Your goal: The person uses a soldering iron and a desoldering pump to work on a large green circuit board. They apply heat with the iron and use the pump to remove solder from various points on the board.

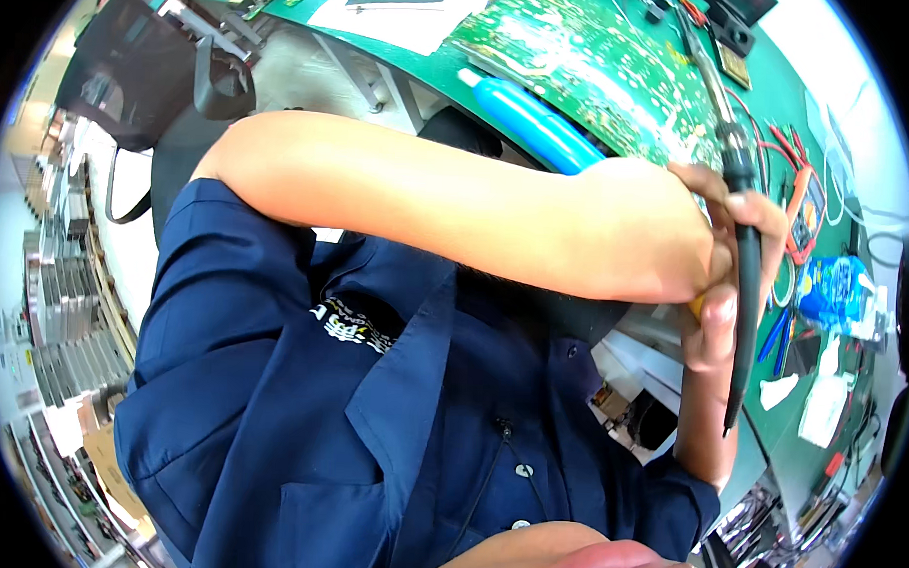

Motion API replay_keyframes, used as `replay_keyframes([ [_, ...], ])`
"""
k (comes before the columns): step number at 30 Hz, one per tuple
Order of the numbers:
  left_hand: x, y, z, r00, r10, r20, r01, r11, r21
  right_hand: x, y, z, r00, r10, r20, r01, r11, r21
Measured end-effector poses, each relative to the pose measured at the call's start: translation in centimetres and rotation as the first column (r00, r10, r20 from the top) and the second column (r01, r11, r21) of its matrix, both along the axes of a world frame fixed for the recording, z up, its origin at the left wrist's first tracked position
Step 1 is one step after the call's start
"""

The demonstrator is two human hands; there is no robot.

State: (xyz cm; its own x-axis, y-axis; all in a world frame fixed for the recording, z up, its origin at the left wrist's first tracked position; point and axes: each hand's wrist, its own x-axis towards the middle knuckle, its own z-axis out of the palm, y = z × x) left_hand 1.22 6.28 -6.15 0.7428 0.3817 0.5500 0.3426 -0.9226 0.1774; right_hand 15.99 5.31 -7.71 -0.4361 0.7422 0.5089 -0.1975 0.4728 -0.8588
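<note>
Both hands (721,243) look closed around the black soldering iron (742,294) beside the green circuit board (582,63); I judge soldering underway, needing steady tip placement.

This is an electronics repair workshop: a green work mat (782,85) carries a large bare circuit board (592,63), a multimeter (807,211) with red leads, scattered hand tools, and shelves of stacked parts (68,301) stand alongside.
</note>
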Motion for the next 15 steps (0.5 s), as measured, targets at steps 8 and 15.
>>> replay_keyframes([
  [8, -5.8, 3.4, 1.6, 0.922, 0.217, -0.321, -0.248, 0.967, -0.058, 2.8, 1.3, 1.5, 0.988, -0.121, 0.1, 0.11, 0.988, 0.111],
  [15, -15.2, 9.4, 0.4, 0.828, 0.519, -0.211, -0.541, 0.838, -0.062, 6.6, 4.0, 2.9, 0.926, -0.377, 0.031, 0.364, 0.909, 0.203],
])
